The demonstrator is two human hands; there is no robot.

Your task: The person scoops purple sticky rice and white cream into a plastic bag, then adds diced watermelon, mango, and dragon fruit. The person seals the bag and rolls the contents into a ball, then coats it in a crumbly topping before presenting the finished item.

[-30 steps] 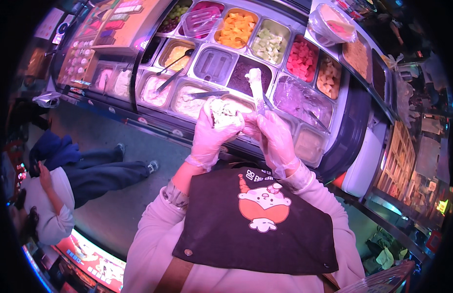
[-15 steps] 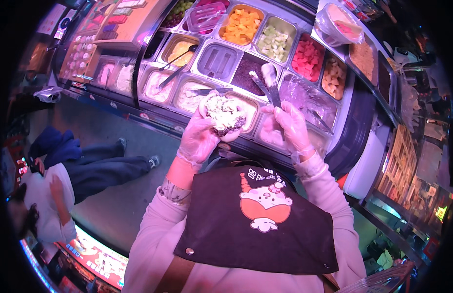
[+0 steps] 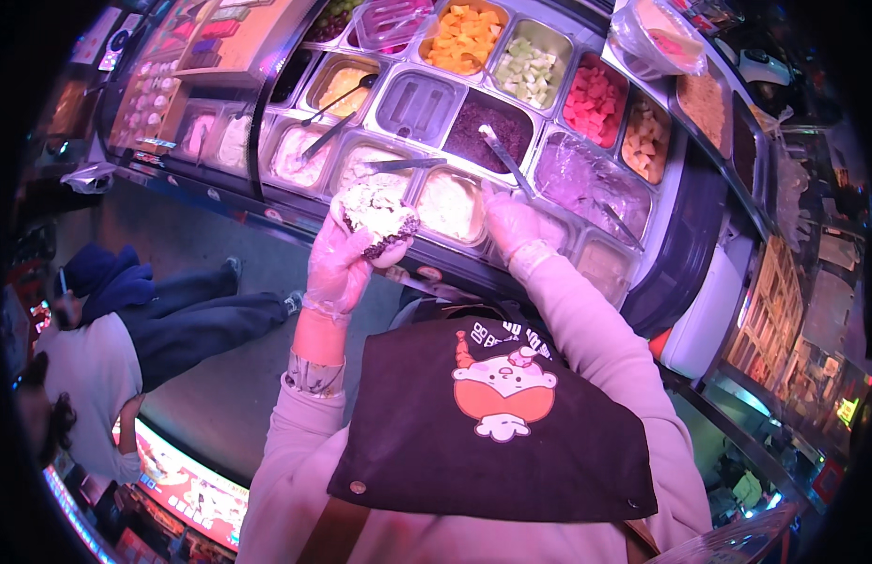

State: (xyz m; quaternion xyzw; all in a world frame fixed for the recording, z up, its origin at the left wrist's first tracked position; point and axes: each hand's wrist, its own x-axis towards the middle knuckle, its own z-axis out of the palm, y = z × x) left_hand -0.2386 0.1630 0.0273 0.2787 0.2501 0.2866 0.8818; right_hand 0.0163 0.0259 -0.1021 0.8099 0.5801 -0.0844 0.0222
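Note:
My left hand [image 3: 338, 268], in a clear glove, is closed around a pale round wrap [image 3: 395, 254] that carries dark purple grains and a mound of white cream [image 3: 375, 209]. It holds this at the counter's front edge. My right hand [image 3: 513, 224], also gloved, reaches over the front row of pans, just right of the pan of white cream [image 3: 450, 204]. Its fingers blend with the pans, and whether they grip anything is unclear. Beyond it, a spatula [image 3: 507, 162] leans in the pan of dark purple grains [image 3: 471, 129].
Behind are pans of orange fruit cubes [image 3: 462, 39], pale green cubes [image 3: 528, 71] and red cubes [image 3: 594, 101]. A purple paste pan [image 3: 577, 171] stands at right. Another spatula [image 3: 403, 164] crosses the front pans. A person [image 3: 88, 376] is at the left beyond the counter.
My left hand has moved left with the filled wrap. My right hand has dropped lower and left; the cream-tipped spatula it held up is no longer visible.

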